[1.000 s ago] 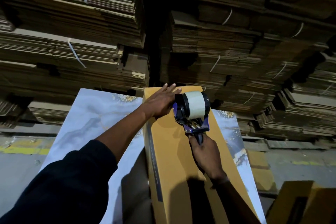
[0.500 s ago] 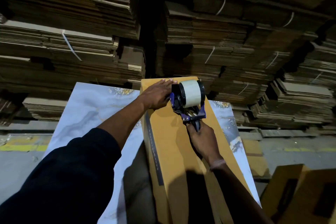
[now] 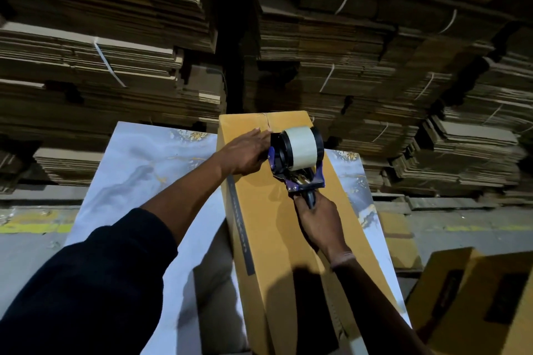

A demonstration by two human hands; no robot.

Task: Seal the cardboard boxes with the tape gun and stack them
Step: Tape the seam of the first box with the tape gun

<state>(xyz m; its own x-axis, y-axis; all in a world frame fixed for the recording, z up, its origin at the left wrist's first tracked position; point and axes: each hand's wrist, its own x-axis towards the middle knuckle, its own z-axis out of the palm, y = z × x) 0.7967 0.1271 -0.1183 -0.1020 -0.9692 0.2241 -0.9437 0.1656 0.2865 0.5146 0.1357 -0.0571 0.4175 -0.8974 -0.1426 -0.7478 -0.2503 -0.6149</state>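
A long yellow-brown cardboard box (image 3: 268, 228) lies lengthwise on a marble-patterned table (image 3: 138, 170), its top seam showing at the far end. My right hand (image 3: 320, 225) grips the handle of a purple and black tape gun (image 3: 297, 158) carrying a white tape roll, held on the box top near the far end. My left hand (image 3: 245, 153) rests flat on the box top just left of the gun, fingers straight and pointing toward the seam.
Tall stacks of flattened, strapped cardboard (image 3: 375, 66) fill the background behind the table. Another yellow-brown box (image 3: 476, 297) stands at the lower right. A concrete floor with a yellow line (image 3: 34, 228) lies to the left.
The tape gun and my right hand have drawn back slightly from the far edge, exposing more of the box's far end and seam. My left hand stays flat beside the gun.
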